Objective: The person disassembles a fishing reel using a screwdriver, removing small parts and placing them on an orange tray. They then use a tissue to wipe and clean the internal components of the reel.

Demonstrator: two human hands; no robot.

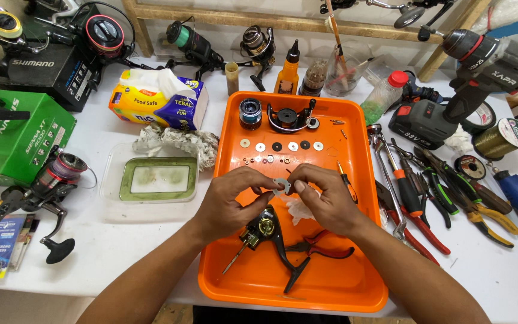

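While over the orange tray (pixel 367 198) | left hand (pixel 230 201), right hand (pixel 325 198) | fingers pinch small white part (pixel 282 185)

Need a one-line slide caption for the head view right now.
Over an orange tray of reel parts, left hand and right hand together pinch a small white part.

My fishing-reel repair workshop: spinning reels (pixel 100 33) far left, pliers (pixel 445 198) right, an orange parts tray (pixel 343 288) on the surface (pixel 121 246).

One orange tray (pixel 367 180); inside it, six washers (pixel 277 146) in a row, one spool (pixel 250 113), one red pliers (pixel 322 247).
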